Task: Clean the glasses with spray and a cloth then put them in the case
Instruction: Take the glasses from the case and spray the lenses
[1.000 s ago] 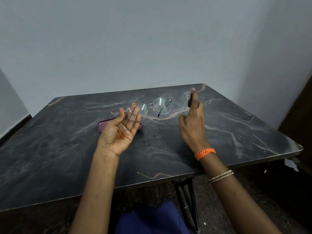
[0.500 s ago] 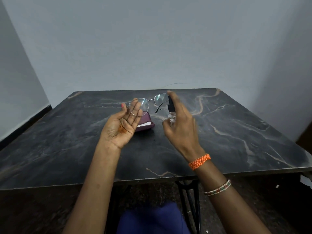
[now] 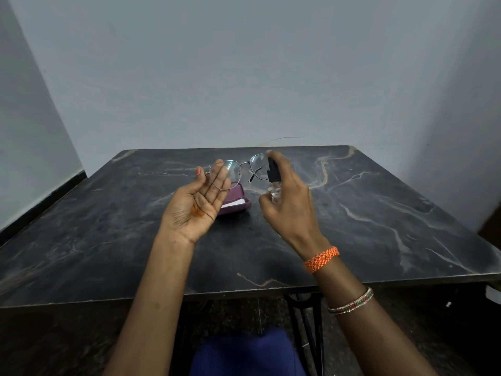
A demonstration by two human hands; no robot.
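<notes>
While the table's (image 3: 113, 256) near edge is running across the lower part of the head view, both forearms are reaching out over the dark marbled top. Right wrist is wearing an orange braided band (image 3: 322, 259), with thin bangles (image 3: 352, 302) nearer the elbow. Left hand (image 3: 199, 206) is turning palm-up, its fingers barely curled and its grip closing lightly on the glasses (image 3: 238, 169) at the fingertips, holding them clear of the table. Right hand (image 3: 288, 202) is wrapping its grip around a small spray bottle (image 3: 273, 177), with the forefinger lying over the black nozzle, which is sitting just beside the right-side lens. Judged from this, the spraying step is in hand; wiping and casing are not yet done. Pressing the nozzle is calling for a steady frame, and afterwards a cloth, which cannot be identified for certain. Glasses are showing a thin metal frame, clear rounded lenses and one temple folding behind. Beyond the hands, an open maroon case (image 3: 234, 202) is lying on the table with something white inside.
</notes>
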